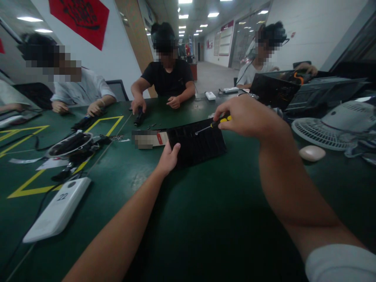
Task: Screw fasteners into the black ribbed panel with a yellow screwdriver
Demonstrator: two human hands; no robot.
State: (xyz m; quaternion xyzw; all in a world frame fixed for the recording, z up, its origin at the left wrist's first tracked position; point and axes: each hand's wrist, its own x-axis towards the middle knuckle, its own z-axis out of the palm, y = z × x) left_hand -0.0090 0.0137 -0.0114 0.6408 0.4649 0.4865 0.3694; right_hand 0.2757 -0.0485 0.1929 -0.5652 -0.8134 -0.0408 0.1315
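Note:
My left hand (169, 158) grips the left edge of a flat black panel (199, 147), thumb on its face. The panel looks like a plastic casing with ribs or compartments, and it is tilted up above the green table. In my right hand (242, 113) is a screwdriver (216, 123) with a yellow and black handle, held in a pinch. Its metal shaft points left and down onto the panel's upper part, with a small round silvery piece at the tip. I cannot make out what that piece is. Behind the panel's left side lies a beige and red box (151, 139).
A white power bank marked 22 (60, 209) lies at left, near a bowl with black parts (70, 145). To the right are a pale computer mouse (312, 153) and a grey fan grille (320, 125). Several people sit around the green table (229, 219).

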